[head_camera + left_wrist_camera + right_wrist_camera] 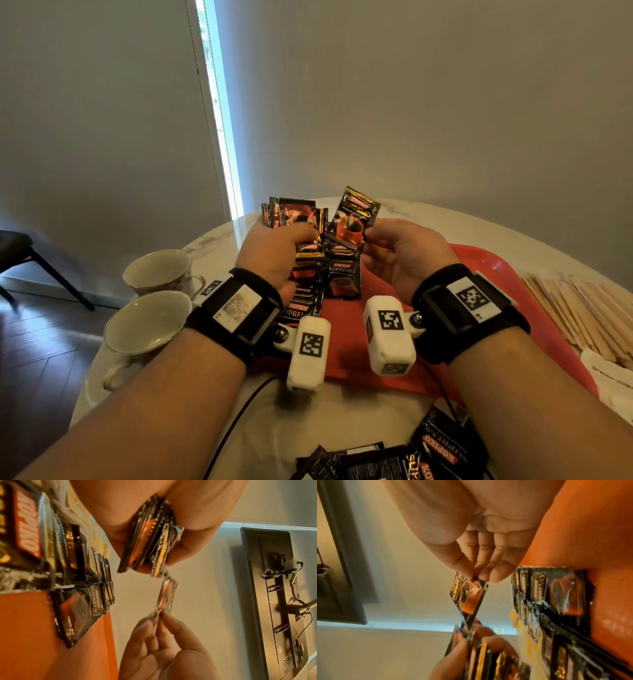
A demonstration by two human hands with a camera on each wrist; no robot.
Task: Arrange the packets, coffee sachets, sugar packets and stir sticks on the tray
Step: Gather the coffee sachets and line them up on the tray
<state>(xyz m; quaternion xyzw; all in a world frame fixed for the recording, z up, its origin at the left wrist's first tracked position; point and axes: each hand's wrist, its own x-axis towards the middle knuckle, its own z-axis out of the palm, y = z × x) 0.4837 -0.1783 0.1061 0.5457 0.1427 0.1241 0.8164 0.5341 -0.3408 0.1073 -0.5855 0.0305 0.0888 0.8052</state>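
I am over a round marble table (pixel 404 212) set against a plain grey wall (pixel 445 102), a strip of window light at the left. Nearest me, loose black Kopiko sachets (pixel 394 460) lie at the table's near edge. Beyond them sits the red tray (pixel 507 274), with my two hands above it. On the tray I see rows of coffee sachets (pixel 342 279) overlapping, just below and between my hands. My left hand (pixel 274 257) grips a fanned stack of sachets (pixel 294 212), thumb and fingers curled round it. My right hand (pixel 407 257) pinches one single sachet (pixel 354 216) by its corner between thumb and fingertips (pixel 481 574); that sachet stands tilted and its far edge meets the left hand's stack. To my left, two empty teacups (pixel 150 308) stand on the table beside the tray. To my right, wooden stir sticks (pixel 582 308) lie in a heap, with white packets (pixel 613 380) nearer me.
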